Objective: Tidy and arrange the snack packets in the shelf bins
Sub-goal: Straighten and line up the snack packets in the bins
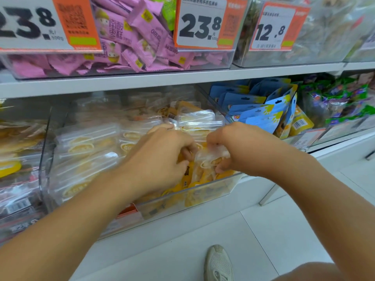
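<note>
Clear plastic blurs much of the scene: the packets (87, 147) in the middle bin (213, 191) smear into pale streaks, and their printing cannot be read. The left hand (162, 157) has its fingers curled down among the packets near the bin's front edge, but the knuckles hide the fingertips, so I cannot tell whether it holds anything. The right hand (237, 147) pinches a crumpled clear packet (209, 159) with yellow contents, lifted just above the bin's front right corner. Rows of similar clear-and-yellow packets fill the bin back to its rear edge. To the right, blue pouches (263, 110) stand in the neighbouring bin. On the shelf above, pink packets (138, 45) fill a bin behind price tags (200, 25), one cut off at the left edge. A shoe (219, 264) shows on the floor below.
</note>
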### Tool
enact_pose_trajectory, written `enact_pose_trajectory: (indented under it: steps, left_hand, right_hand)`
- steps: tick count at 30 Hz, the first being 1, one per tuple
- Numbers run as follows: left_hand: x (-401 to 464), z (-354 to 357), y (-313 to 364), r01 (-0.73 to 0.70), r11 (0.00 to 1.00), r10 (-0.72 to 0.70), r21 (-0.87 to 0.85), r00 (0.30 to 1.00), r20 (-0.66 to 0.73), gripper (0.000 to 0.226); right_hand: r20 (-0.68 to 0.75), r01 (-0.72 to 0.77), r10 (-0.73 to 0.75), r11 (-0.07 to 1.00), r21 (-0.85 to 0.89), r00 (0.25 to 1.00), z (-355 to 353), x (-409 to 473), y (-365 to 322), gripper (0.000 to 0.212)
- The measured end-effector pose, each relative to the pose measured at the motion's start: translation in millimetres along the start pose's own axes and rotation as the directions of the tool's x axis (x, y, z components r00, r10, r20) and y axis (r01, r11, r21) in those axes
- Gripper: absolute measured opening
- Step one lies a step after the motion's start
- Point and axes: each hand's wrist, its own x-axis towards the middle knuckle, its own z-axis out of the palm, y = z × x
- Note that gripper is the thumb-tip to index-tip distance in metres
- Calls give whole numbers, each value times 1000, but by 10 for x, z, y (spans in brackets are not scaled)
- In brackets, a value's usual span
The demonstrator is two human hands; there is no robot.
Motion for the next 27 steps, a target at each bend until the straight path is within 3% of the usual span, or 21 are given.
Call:
enact_pose_trajectory:
  steps: [2, 4, 6, 7, 9, 11, 16, 19, 22, 27]
  left_hand:
    - [-62, -137, -31, 28, 982, -51, -187, 992, -119, 24]
    - [-129, -285, -68, 24, 978, -77, -205, 965, -252, 21]
    - [-187, -393, -106, 83, 990, -112, -114, 955, -276, 40]
    - [-211, -422, -112, 140, 989, -147, -44, 962, -229, 54]
    - [-276, -416, -76, 232, 963, -223, 134, 972, -77, 78]
    - [-353, -366, -52, 251, 928, -266, 274, 964, 15, 90]
    - [-407, -283, -82, 226, 871, -276, 437, 960, 53, 99]
    - [-372, -276, -97, 249, 833, -323, 493, 944, 70, 103]
    - [-365, -292, -130, 256, 836, -336, 485, 938, 83, 105]
    - [-409, -307, -141, 244, 851, -307, 465, 949, 65, 110]
  right_hand:
    - [-72, 27, -10, 971, 238, 997, -46, -87, 63, 47]
    - [-292, 133, 6, 882, 451, 956, -95, -121, 45, 48]
    - [-460, 201, 11, 889, 410, 888, -111, -4, -75, 41]
    - [-464, 190, -16, 924, 331, 886, -102, 95, -154, 38]
    - [-354, 129, -70, 981, 147, 933, -56, 314, -311, 33]
    - [-237, 100, -81, 992, 71, 968, -10, 484, -420, 22]
    - [-156, 106, -98, 994, 40, 983, -8, 649, -529, 24]
    - [-88, 31, -30, 1000, 4, 996, -165, 569, -383, 30]
    - [-81, -3, 0, 999, -35, 997, -261, 458, -222, 7]
    - [-98, 1, -7, 998, -60, 995, -268, 433, -84, 4]
